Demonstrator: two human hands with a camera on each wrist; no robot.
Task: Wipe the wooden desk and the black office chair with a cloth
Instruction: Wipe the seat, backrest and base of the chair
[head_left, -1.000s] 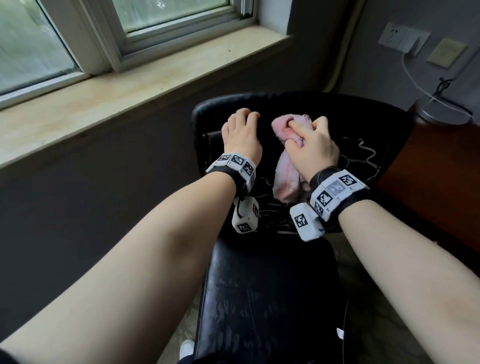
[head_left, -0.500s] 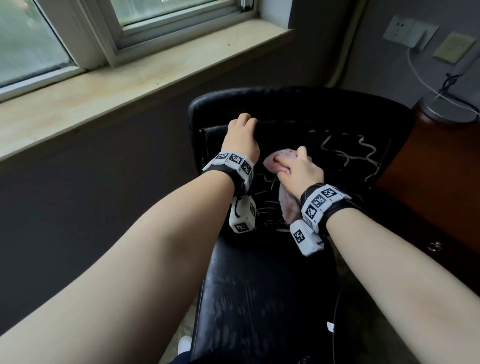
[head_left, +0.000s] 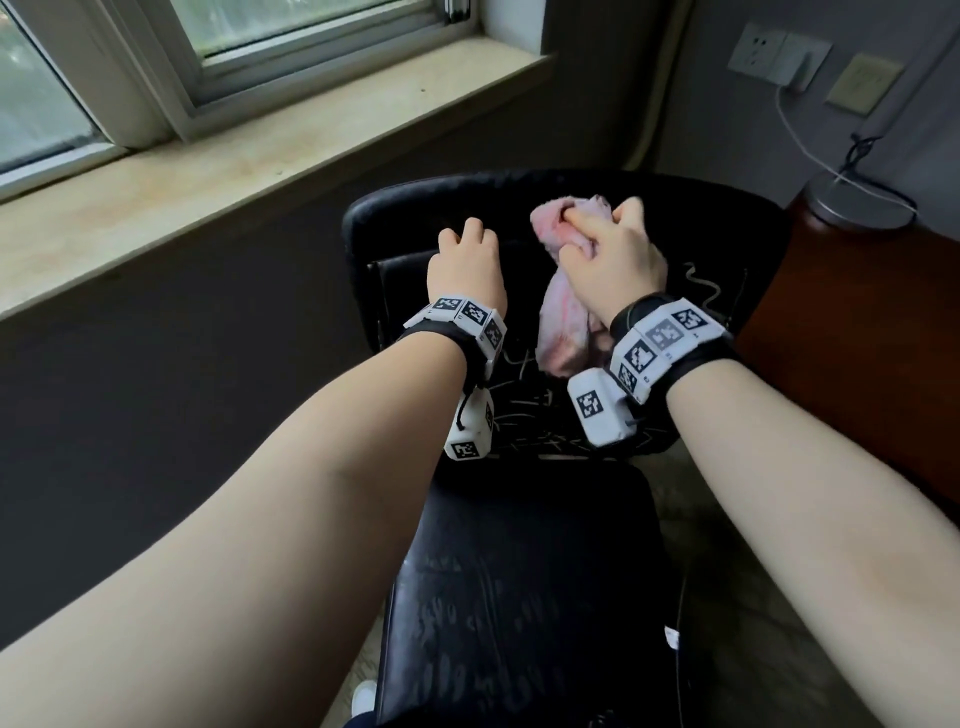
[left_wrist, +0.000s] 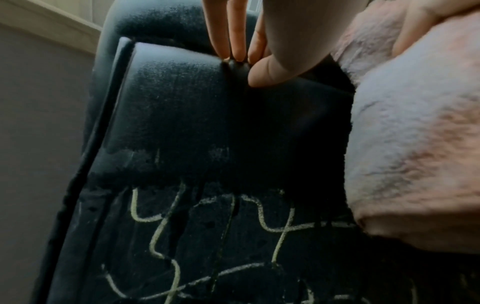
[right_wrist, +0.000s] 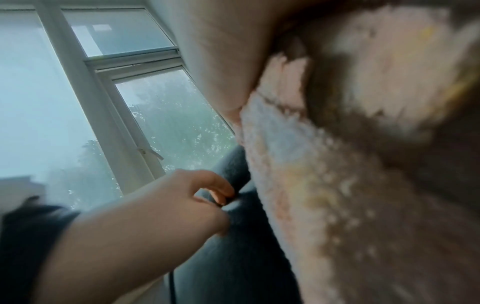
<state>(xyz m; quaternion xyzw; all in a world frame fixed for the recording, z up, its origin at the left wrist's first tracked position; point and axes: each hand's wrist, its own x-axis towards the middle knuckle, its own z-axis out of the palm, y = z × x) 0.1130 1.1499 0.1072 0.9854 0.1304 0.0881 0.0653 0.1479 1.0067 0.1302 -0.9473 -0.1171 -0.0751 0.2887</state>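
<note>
Black office chair at frame centre, pale scribbles on backrest. Left hand pinches fold of backrest padding, fingers curled. Right hand grips pink cloth, pressed against backrest near top. Wooden counter at right edge.

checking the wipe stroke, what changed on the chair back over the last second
The right hand, gripping the pink cloth, swept down the chair backrest, then back up near its top edge. The left hand stayed pinching the upper backrest padding. The pale scribbles lower down remain.
</note>
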